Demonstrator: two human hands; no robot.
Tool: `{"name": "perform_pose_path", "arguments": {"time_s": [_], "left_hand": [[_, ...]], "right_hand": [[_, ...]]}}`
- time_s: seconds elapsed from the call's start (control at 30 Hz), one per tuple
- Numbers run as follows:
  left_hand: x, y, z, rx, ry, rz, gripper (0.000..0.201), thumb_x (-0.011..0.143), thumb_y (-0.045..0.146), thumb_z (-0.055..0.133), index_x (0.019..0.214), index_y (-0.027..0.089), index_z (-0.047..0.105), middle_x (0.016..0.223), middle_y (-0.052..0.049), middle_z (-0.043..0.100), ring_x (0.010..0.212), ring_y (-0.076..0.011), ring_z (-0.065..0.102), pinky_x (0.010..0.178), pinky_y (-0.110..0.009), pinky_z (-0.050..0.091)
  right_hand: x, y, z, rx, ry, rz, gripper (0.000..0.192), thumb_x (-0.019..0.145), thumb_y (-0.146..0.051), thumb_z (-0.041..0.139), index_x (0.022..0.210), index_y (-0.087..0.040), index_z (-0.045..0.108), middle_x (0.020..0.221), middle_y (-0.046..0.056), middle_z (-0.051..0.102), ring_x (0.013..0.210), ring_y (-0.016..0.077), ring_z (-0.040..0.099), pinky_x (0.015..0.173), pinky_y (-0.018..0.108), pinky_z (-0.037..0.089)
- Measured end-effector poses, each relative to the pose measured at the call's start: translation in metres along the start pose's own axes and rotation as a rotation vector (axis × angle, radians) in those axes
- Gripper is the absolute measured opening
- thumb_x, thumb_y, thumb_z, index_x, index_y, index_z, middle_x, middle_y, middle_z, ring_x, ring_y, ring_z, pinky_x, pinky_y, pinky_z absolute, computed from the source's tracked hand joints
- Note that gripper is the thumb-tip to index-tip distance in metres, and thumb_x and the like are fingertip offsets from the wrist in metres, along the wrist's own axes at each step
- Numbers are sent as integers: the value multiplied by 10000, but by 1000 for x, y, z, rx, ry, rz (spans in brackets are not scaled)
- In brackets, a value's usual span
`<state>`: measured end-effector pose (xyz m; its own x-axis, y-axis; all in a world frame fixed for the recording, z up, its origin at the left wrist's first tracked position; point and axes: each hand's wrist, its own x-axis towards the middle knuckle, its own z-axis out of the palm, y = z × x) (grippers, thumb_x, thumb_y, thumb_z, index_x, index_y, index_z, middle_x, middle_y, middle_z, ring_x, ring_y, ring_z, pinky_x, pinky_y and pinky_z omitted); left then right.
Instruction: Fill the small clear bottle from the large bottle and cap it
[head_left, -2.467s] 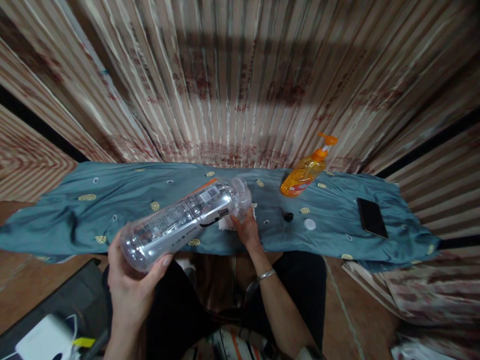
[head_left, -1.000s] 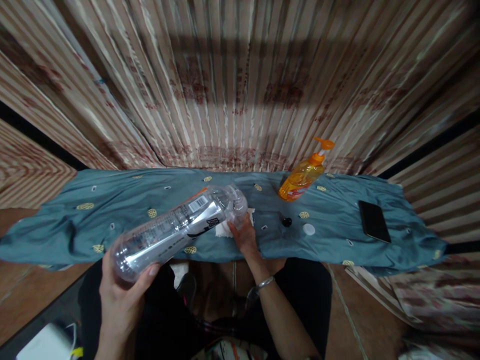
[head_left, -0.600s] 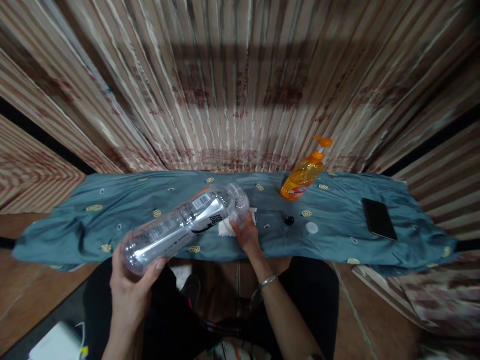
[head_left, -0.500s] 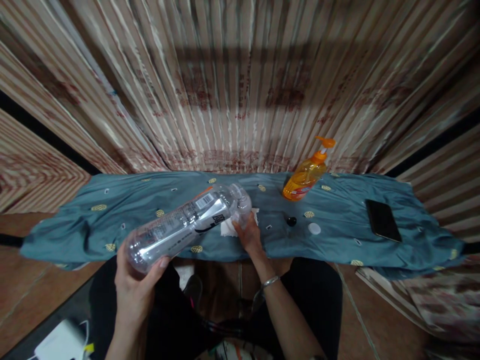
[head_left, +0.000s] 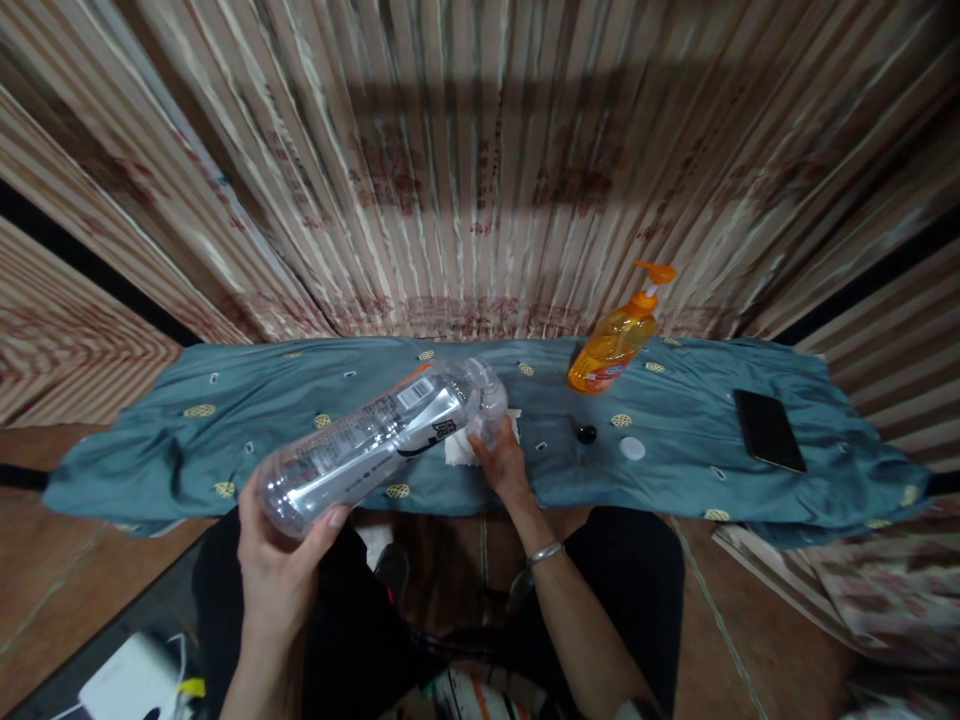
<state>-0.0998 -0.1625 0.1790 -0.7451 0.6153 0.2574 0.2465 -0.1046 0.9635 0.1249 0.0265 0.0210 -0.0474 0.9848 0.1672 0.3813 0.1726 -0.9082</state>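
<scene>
My left hand [head_left: 281,555] is wrapped round the base of a large clear plastic bottle [head_left: 367,440], which has a silver printed label. The bottle is tilted, its neck end pointing right and slightly down. My right hand [head_left: 504,460] grips a small clear plastic container [head_left: 491,400] at the bottle's neck end. Whether the two mouths touch is hard to make out. Beneath them lies a white paper tissue [head_left: 459,452] on the cloth. To the right of my right hand are a small black cap [head_left: 586,434] and a white round disc [head_left: 632,448].
A pump bottle of orange liquid [head_left: 611,345] stands toward the back of the blue-green cloth [head_left: 555,480]. A dark phone [head_left: 769,430] lies at the right. Behind the narrow table hangs a striped curtain [head_left: 480,180]. A white device [head_left: 131,680] sits lower left.
The view has shifted slightly. Both hands keep their hold on the large bottle and the small container, with almost no movement between them.
</scene>
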Motion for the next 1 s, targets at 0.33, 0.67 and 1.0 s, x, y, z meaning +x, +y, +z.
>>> {"name": "perform_pose_path", "arguments": {"time_s": [0.33,0.67,1.0], "left_hand": [[0,-1,3,-33,33,-35,996,495,534,1135,1386,278,770,1388,-81,801,1212,-274,762,945,-319,654],[-3,8,8,-44,45,-23,1036,478,552,1141,1403,278,764,1402,-77,803,1244,-278,760,1099,-358,626],[1,2,1,-18,19,-23,1042,472,499,1153,1416,270,774,1437,-102,809,1274,-316,781,1087,-401,662]], "right_hand": [[1,0,-2,-28,0,-5,592,988,-468,741,1490,-158,685,1347,202,811,1317,429,786,1120,582,650],[-1,-5,-3,-22,-3,52,584,978,-463,744,1476,-175,642,1346,210,817,1317,425,787,1151,648,639],[0,-3,-2,-16,1,57,639,971,-421,756,1526,-144,602,1457,254,785,1392,441,759,1209,686,606]]}}
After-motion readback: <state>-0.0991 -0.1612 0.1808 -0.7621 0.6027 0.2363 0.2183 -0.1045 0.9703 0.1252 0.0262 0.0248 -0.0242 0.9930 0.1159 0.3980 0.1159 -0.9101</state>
